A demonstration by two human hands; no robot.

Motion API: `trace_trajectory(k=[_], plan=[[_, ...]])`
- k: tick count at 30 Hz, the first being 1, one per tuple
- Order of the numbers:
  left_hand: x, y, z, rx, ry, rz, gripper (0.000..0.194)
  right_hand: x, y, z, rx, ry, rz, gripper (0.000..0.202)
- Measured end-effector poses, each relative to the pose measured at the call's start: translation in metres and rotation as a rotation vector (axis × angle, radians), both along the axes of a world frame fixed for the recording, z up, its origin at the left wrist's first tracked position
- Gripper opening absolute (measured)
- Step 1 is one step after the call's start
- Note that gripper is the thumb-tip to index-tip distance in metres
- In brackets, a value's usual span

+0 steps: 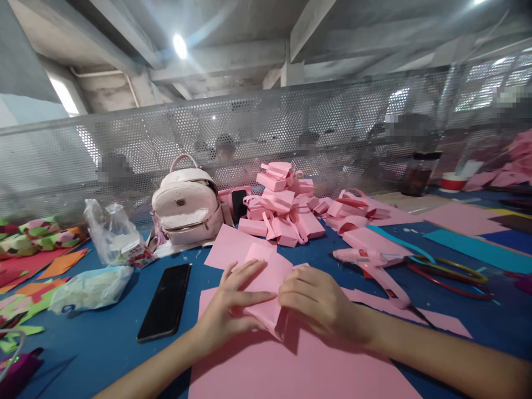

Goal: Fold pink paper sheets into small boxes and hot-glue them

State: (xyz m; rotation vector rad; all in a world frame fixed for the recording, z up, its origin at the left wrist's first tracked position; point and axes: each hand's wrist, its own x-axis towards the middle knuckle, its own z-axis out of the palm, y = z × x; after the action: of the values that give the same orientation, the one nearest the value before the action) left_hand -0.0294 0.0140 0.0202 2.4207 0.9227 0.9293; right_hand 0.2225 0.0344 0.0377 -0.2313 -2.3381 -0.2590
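Observation:
A folded piece of pink paper (pixel 266 310) stands partly raised between my hands, its lower corner pointing toward me. My left hand (pixel 228 302) grips its left side, with spread fingers across it and the thumb near the bottom edge. The curled fingers of my right hand (pixel 318 302) close on its right edge; their tips are partly hidden. Beneath both hands lies a large pink sheet (pixel 332 366), and another pink sheet (pixel 222 249) is just beyond. A pink glue gun (pixel 376 263) rests to the right of my right hand, its small light glowing orange.
A black phone (pixel 165 302) lies left on the blue table (pixel 95 349). Behind stand a pale backpack (pixel 187 208) and a pile of folded pink pieces (pixel 286 208). Plastic bags (pixel 93 288) are left; coloured rings (pixel 453 277) and blue strips (pixel 467 249) are right. A perforated metal screen (pixel 257 122) crosses behind.

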Motion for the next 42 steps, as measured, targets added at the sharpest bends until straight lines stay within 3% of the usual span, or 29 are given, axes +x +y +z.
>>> trace_trajectory(k=[9,14,19,25,32,39,41,42], plan=[[0.001,-0.002,0.004,0.012,-0.057,0.004,0.043,-0.004,-0.003,0.0,-0.045,-0.017,-0.025,0.02],[0.0,-0.003,0.006,0.022,-0.223,0.156,0.031,-0.004,-0.003,0.008,-0.169,0.008,-0.13,0.018],[0.01,-0.016,0.004,-0.077,-0.424,0.239,0.035,-0.008,-0.002,0.016,-0.313,0.056,-0.198,0.013],[0.014,-0.019,0.006,-0.186,-0.424,0.242,0.034,-0.016,-0.009,0.028,-0.426,0.069,-0.201,0.014],[0.01,-0.013,0.004,-0.116,-0.324,0.148,0.035,-0.017,-0.01,0.028,-0.47,0.072,-0.199,0.015],[0.008,-0.032,-0.002,0.237,-0.173,0.199,0.071,-0.019,-0.005,0.034,-0.635,0.186,-0.192,0.013],[0.012,-0.044,0.004,0.29,-0.172,0.061,0.066,-0.022,-0.001,0.037,-0.734,0.266,-0.173,0.012],[0.016,-0.049,0.007,0.231,-0.155,-0.058,0.062,-0.023,0.002,0.039,-0.799,0.317,-0.151,0.01]])
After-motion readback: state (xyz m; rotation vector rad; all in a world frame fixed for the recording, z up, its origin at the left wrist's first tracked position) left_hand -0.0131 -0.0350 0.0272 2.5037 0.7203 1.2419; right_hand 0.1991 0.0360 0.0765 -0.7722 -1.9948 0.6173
